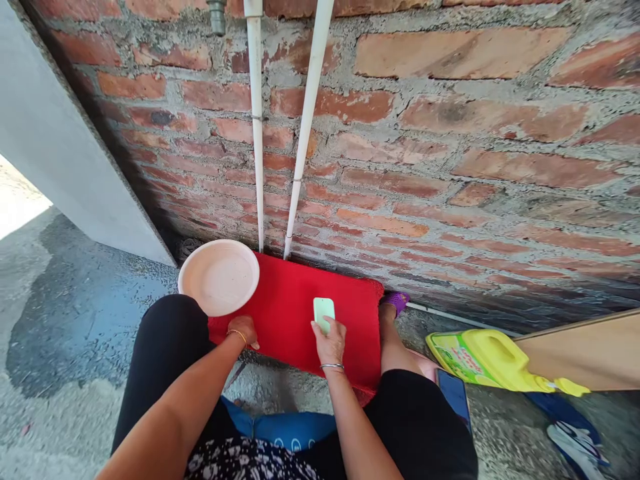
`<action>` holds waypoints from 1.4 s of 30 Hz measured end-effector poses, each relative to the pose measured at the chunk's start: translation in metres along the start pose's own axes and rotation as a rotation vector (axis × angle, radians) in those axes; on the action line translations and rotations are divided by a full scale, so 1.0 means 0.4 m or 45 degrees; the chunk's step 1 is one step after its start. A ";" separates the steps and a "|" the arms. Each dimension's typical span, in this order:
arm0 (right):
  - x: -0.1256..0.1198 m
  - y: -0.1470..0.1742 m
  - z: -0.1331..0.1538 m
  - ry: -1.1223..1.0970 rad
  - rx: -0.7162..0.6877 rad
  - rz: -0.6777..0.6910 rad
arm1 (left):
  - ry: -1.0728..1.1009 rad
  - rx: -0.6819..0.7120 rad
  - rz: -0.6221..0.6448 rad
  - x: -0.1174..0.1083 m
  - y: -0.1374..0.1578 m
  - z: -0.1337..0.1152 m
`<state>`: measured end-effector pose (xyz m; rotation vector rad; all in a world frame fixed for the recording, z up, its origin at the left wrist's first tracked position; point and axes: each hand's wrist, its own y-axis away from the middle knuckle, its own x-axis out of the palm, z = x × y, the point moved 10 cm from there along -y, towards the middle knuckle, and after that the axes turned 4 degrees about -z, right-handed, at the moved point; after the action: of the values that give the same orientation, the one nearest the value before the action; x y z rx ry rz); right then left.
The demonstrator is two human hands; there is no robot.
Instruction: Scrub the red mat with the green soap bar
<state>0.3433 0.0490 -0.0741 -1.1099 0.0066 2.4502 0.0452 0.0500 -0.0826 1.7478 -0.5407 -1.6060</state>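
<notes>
Left forearm [195, 400] runs forward, slanting inward. Left hand [243, 329]: back uppermost, just inside the left knee [175, 320]; digits curled under, tips partly hidden, grip undetermined. Right forearm [357, 420] reaches forward, angled slightly toward the midline. Right hand [331, 345]: palm down, thumb on the inner side, fingers [328, 325] closed in a grasp. Knees bent, spread wide; hands apart, between them.

Red brick wall [415, 183] with 2 white pipes [257, 133], patchy grey concrete floor [75, 427].
</notes>
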 end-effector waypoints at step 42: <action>-0.050 0.012 -0.061 0.644 0.014 0.245 | 0.069 0.019 -0.057 0.011 -0.014 0.008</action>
<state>0.3706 0.0323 -0.0771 -1.7635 0.2942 2.2516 0.0421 0.0499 -0.0896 1.8211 -0.4923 -1.5836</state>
